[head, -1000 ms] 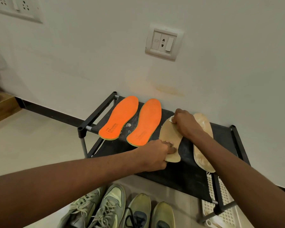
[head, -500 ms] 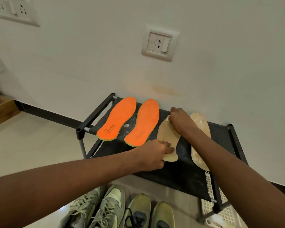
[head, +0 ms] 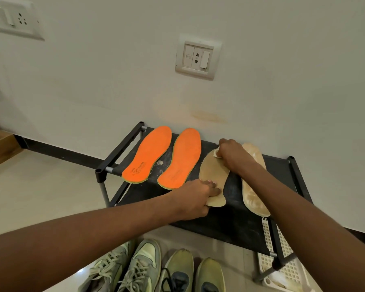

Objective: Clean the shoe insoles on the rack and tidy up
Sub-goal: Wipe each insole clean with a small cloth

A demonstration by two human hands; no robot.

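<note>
At the upper left of the frame a white socket panel (head: pixel 11 16) sits on the wall, with a second switch plate (head: pixel 197 56) higher up near the middle. Below, a black shoe rack (head: pixel 118 157) stands against the wall in the centre of the frame. On its top shelf, at the left, two orange insoles (head: pixel 148 154) lie side by side, flat, toes toward the wall. Right of them lies a tan insole (head: pixel 213 173). The left hand (head: pixel 195 197) reaches in from the lower left and presses its fingers on the heel end of this insole, thumb tucked at its edge. The right hand (head: pixel 232 154) comes from the lower right, fingers curled round a small white cloth (head: pixel 216 153) pressed against the toe end of the same insole. Just right of that arm a second tan insole (head: pixel 254 186) lies on the shelf, partly hidden. At the bottom centre, four greenish sneakers (head: pixel 152 268) stand on the floor; at the lower right a white perforated basket (head: pixel 287 268) sits under the rack.
</note>
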